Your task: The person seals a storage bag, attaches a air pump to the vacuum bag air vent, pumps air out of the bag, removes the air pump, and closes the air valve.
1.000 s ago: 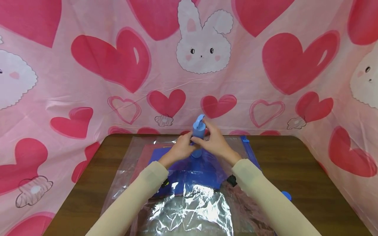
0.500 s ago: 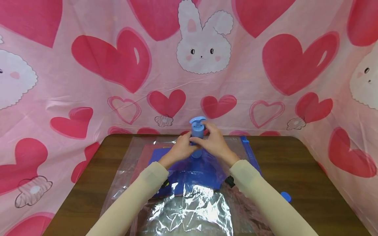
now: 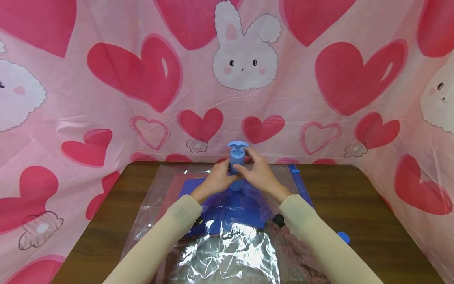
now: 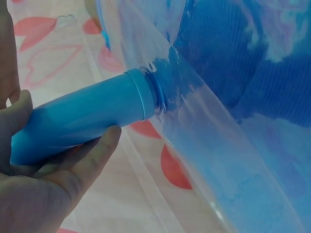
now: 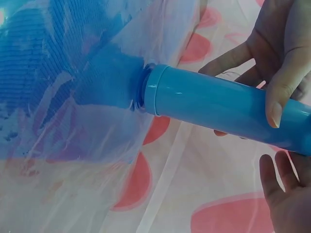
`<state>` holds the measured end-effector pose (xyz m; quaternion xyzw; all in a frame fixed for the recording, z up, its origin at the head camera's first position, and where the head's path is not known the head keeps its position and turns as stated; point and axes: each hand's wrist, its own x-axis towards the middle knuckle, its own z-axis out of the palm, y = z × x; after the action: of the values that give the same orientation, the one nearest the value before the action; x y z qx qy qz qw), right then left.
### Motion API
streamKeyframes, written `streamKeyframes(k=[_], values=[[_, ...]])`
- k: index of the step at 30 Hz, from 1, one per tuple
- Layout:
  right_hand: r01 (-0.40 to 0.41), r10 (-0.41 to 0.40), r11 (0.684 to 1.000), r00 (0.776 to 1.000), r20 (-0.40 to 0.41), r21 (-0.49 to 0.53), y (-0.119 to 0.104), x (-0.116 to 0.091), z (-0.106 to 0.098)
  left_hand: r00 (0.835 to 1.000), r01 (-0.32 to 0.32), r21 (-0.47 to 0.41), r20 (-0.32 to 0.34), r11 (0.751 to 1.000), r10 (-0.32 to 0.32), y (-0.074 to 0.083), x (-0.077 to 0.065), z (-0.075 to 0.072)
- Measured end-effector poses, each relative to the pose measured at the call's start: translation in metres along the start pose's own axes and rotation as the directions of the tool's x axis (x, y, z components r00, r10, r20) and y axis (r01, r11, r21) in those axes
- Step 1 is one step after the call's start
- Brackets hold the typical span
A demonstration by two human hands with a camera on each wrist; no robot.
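Observation:
A blue hand pump [image 3: 237,158] stands upright on the round valve of a clear plastic storage bag [image 3: 227,252] holding folded blue and pink fabric. Its T-shaped handle [image 3: 238,144] sits just above the cylinder top, lying crosswise. My left hand [image 3: 217,180] grips the cylinder from the left; in the left wrist view the left hand [image 4: 43,194] has thumb and fingers on either side of the pump [image 4: 82,116]. My right hand [image 3: 261,173] holds the upper cylinder, index finger near the top rim. In the right wrist view the pump [image 5: 214,102] meets the ribbed valve [image 5: 141,88].
The bag lies over a dark wooden table [image 3: 347,189]. Along its right edge runs a blue zip with a slider [image 3: 295,170]. A small blue disc [image 3: 343,237] lies by the right sleeve. Behind hangs a pink heart-print cloth [image 3: 198,90].
The pump's handle has turned from pointing toward me to lying crosswise. Both hands stay on the pump in nearly the same place, with the right forearm shifting slightly.

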<state>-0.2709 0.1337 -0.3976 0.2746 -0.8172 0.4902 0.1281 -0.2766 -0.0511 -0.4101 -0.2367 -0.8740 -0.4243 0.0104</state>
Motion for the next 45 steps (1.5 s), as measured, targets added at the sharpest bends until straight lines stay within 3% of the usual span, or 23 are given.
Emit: streamKeyframes(k=[14,23,32,35,39,42,45], values=[[-0.009,0.005,0.998,0.998,-0.057,-0.063,-0.005,0.006,0.004,1.000,-0.021,0.002,-0.012,1.000,0.021,0.000,0.001,-0.003],[-0.029,0.022,0.996,0.996,-0.087,-0.088,-0.007,0.005,0.003,1.000,0.013,0.002,-0.018,1.000,-0.013,0.002,-0.001,-0.003],[-0.041,0.035,0.996,0.996,-0.078,-0.081,-0.012,0.007,-0.002,0.997,-0.026,-0.050,-0.076,0.998,0.023,0.000,-0.001,0.000],[-0.006,-0.004,0.996,0.994,-0.106,-0.091,-0.016,0.010,-0.006,0.997,-0.017,-0.069,-0.070,0.997,0.013,0.000,-0.001,0.001],[0.113,-0.136,0.980,0.981,-0.137,-0.162,-0.026,0.017,-0.015,0.998,-0.030,-0.107,-0.061,0.994,0.024,0.000,-0.001,0.001],[0.189,-0.216,0.955,0.971,-0.099,-0.228,-0.038,0.022,-0.020,0.997,-0.049,-0.115,-0.057,0.992,0.043,0.001,-0.002,0.001],[0.215,-0.235,0.939,0.971,-0.044,-0.268,-0.047,0.027,-0.022,0.997,-0.049,-0.115,-0.060,0.992,0.042,0.001,-0.002,0.001]])
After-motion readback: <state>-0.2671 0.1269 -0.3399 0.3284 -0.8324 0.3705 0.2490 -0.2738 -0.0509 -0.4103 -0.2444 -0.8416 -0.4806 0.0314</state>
